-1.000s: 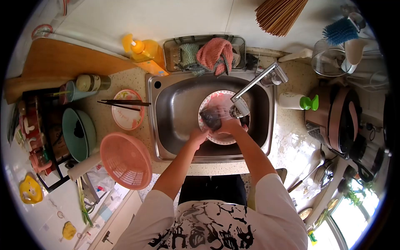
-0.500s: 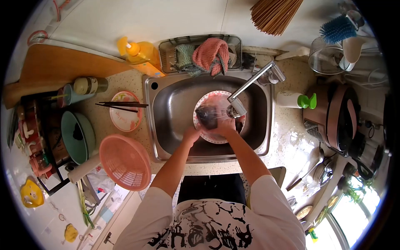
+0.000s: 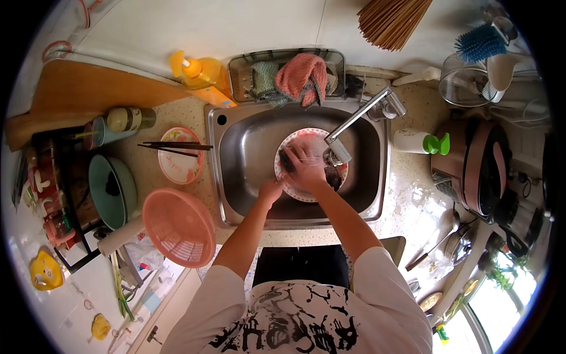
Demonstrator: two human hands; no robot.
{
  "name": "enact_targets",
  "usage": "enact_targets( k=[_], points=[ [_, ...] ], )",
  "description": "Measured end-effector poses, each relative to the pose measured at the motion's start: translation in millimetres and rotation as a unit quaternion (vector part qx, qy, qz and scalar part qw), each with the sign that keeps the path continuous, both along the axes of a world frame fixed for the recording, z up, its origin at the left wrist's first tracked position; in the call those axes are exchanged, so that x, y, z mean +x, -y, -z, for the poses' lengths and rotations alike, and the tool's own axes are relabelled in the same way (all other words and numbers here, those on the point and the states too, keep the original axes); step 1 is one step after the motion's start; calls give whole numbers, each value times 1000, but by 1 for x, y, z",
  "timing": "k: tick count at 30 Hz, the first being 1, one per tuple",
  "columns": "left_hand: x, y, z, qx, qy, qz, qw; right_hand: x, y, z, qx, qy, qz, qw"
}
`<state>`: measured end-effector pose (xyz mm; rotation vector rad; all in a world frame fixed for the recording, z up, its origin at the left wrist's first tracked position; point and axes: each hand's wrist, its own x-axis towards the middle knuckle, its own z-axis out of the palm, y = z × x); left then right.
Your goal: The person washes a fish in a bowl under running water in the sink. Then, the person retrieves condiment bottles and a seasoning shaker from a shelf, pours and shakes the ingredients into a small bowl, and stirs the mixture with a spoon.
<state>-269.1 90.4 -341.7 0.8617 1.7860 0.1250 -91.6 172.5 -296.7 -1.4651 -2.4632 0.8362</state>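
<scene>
Water sprays from the faucet (image 3: 338, 151) onto a patterned plate (image 3: 303, 196) in the steel sink. A dark, wet item (image 3: 287, 160) lies on the plate, and another dark piece (image 3: 333, 178) shows at the plate's right side, partly behind my wrist. My right hand (image 3: 308, 170) rests on the dark item with its fingers spread, covering much of it. At the plate's lower left edge is my left hand (image 3: 270, 192), its fingers bent against the rim; what they grip there is too small to tell.
Left of the sink are a small plate (image 3: 171, 168) with chopsticks, a pink colander (image 3: 179, 228) and a green basin (image 3: 112, 192). Behind it are a rack (image 3: 237, 76) with cloths and a yellow soap bottle (image 3: 206, 74). A white bottle (image 3: 409, 141) stands to the right.
My right hand has moved up and spread over the dark item, which was more exposed before. My left hand remains by the plate's lower left edge.
</scene>
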Motion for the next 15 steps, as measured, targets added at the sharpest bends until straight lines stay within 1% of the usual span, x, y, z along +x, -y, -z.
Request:
enact_targets(
  k=[1, 2, 3, 5, 10, 12, 13, 15],
  points=[
    [0, 2, 1, 13, 7, -5, 1000, -4, -1, -1, -16, -7, 12, 1000],
    [-1, 5, 1, 1, 7, -4, 1000, -6, -2, -3, -31, -14, 24, 999],
    [1, 0, -19, -11, 7, -3, 1000, -7, -4, -6, -46, -22, 36, 998],
    [2, -4, -32, -21, 5, -2, 1000, -7, -6, -9, -58, 7, 45, 997],
    [0, 3, -22, -14, -5, 7, 1000, -9, -6, -9, -31, 59, 49, 997],
    [2, 8, -21, -4, 10, -23, 1000, -9, -2, -8, -24, 88, 52, 994],
    [3, 8, -24, 0, 16, -38, 999, -8, 0, -7, -29, 69, 68, 995],
    [3, 7, -20, 26, 13, -32, 999, -8, 5, -8, -40, 28, 98, 994]
  ],
)
